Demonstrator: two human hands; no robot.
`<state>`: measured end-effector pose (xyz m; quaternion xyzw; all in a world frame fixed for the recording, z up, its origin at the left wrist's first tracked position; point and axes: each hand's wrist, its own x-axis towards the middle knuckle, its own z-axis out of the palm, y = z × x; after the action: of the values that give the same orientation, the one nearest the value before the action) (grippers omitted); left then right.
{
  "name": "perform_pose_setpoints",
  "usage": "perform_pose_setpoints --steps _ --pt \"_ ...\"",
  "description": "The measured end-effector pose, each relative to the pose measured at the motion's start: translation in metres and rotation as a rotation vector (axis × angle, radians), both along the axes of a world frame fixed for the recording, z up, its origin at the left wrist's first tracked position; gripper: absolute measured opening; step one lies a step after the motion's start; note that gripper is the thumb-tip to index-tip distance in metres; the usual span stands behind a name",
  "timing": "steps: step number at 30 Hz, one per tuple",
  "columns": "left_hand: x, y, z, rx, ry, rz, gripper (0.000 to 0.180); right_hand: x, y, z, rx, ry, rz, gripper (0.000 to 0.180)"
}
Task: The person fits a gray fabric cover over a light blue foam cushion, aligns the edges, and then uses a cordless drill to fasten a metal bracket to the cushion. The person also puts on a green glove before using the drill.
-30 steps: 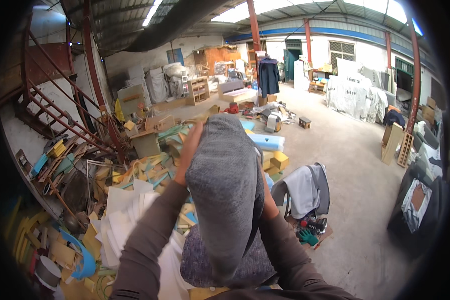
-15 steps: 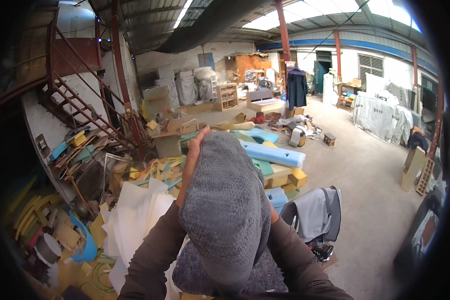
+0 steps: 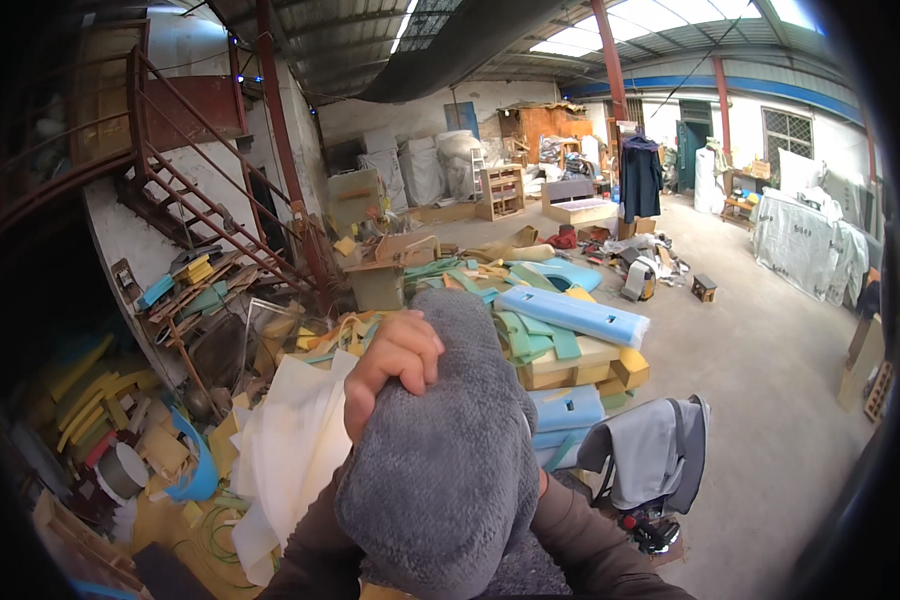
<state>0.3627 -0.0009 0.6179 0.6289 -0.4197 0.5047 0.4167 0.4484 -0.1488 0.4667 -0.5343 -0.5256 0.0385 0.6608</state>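
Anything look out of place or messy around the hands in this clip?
Yes. Foam offcuts in blue, green and yellow lie heaped loosely across the floor with no stacking. The grey fleece cover gripped by the left hand hangs bunched. The right hand is hidden behind it.

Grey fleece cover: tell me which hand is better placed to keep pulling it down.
Left, probably. The left hand grips the top edge of the grey fleece cover, fingers curled over it. The right hand is hidden behind the cover; only its sleeve shows.
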Motion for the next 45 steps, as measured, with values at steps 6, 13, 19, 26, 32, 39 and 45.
perform_pose_setpoints --steps 6,13,19,26,32,39,45 --pt "0.016 -0.003 0.017 0.021 0.029 -0.036 0.067 0.020 0.001 -0.003 0.073 -0.124 -0.088 0.051" --pt "0.032 0.002 0.016 0.018 0.004 -0.256 0.074 0.039 -0.005 -0.017 0.049 -0.054 -0.075 0.049" --pt "0.081 0.032 0.018 -0.114 0.154 0.004 0.067 0.039 -0.013 -0.012 0.057 -0.015 -0.092 0.049" --pt "0.088 0.018 0.004 -0.300 0.302 -0.194 0.058 0.036 -0.003 0.001 0.071 -0.020 -0.122 0.050" --pt "0.087 0.018 0.003 -0.199 0.280 -0.019 0.064 0.042 0.001 0.010 0.080 -0.004 -0.127 0.050" --pt "0.092 0.043 0.006 -0.049 0.334 -0.073 0.079 0.039 0.006 0.014 0.084 0.009 -0.132 0.050" --pt "0.091 0.039 0.016 -0.024 0.330 -0.068 0.075 0.033 0.003 0.012 0.077 0.020 -0.150 0.051"
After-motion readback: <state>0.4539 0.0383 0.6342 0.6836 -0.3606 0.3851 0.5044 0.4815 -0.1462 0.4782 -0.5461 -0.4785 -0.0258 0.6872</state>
